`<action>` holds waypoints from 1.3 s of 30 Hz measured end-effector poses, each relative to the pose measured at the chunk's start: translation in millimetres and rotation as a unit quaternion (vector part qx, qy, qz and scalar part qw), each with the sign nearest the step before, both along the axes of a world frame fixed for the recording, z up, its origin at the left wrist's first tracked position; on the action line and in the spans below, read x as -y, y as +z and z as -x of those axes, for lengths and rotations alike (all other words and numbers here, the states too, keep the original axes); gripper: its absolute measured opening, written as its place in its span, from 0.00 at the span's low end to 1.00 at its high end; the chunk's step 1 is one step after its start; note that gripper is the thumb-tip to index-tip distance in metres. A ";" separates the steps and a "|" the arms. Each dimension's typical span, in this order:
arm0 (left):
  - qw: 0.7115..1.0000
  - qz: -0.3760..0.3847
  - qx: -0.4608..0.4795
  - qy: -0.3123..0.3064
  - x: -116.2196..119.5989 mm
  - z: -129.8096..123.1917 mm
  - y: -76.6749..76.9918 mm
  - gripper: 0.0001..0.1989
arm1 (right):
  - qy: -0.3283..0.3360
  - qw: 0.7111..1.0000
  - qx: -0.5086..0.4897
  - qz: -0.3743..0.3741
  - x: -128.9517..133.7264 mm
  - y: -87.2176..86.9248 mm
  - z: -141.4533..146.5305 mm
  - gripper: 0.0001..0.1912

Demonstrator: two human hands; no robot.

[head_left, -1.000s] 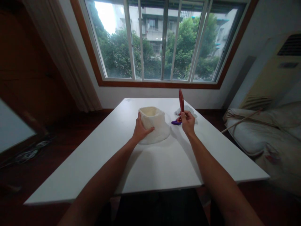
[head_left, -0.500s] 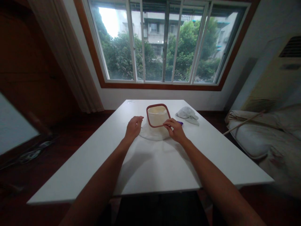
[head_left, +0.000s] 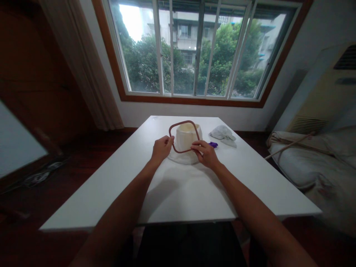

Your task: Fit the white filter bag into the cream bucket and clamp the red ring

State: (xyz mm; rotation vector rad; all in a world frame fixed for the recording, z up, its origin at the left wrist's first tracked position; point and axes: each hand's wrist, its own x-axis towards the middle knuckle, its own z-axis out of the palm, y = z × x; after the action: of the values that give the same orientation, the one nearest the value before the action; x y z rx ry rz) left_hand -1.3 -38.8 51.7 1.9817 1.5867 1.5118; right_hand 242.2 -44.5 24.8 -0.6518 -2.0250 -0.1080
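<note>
**Bare arms and black clothing**

The left hand point(head_left: 161, 149) and right hand point(head_left: 208, 154) are bare, with slender fingers point(head_left: 199, 143). Narrow wrists lead into the left arm point(head_left: 124, 200) and right arm point(head_left: 250, 200), both uncovered and slim, broadening smoothly towards the bottom of the view. Low between them shows black clothing point(head_left: 190, 244), plain and matte. It is too dark to make out seams, folds or the kind of garment.

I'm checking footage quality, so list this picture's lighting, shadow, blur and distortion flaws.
Head view: sky blown out through the window; room dim, darkest low down; soft shadow on the white table below the left hand; wide-angle stretch splays the table's near corners; bundle at right smeared.
</note>
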 end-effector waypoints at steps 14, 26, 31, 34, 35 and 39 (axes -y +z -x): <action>0.966 -0.230 -0.117 -0.029 12.0 -3.5 0.1 0.16 | -0.004 0.998 -0.061 0.017 0.7 5.1 0.9 0.06; 0.945 -0.297 -0.132 0.036 9.9 -0.4 -1.8 0.14 | 0.006 0.988 -0.144 0.047 9.1 11.0 0.9 0.03; 0.942 -0.308 -0.129 0.027 6.4 3.1 -5.4 0.14 | -0.026 0.960 -0.266 0.081 5.1 8.4 -0.2 0.10; 0.941 -0.312 -0.126 0.006 6.6 3.5 -6.1 0.12 | -0.026 0.976 -0.206 0.073 3.3 9.1 -2.2 0.09; 0.942 -0.311 -0.127 0.002 6.5 3.5 -6.3 0.12 | -0.030 0.979 -0.191 0.066 2.9 9.4 -3.0 0.09; 0.945 -0.303 -0.122 -0.001 5.9 2.6 -7.0 0.14 | -0.055 0.977 -0.199 0.054 2.0 10.7 -5.2 0.10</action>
State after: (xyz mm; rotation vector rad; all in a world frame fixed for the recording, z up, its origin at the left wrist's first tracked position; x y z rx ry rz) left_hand -3.8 -44.7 44.7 2.5689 1.2865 2.0018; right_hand 247.4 -46.5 35.5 -0.7856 -1.6168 0.0650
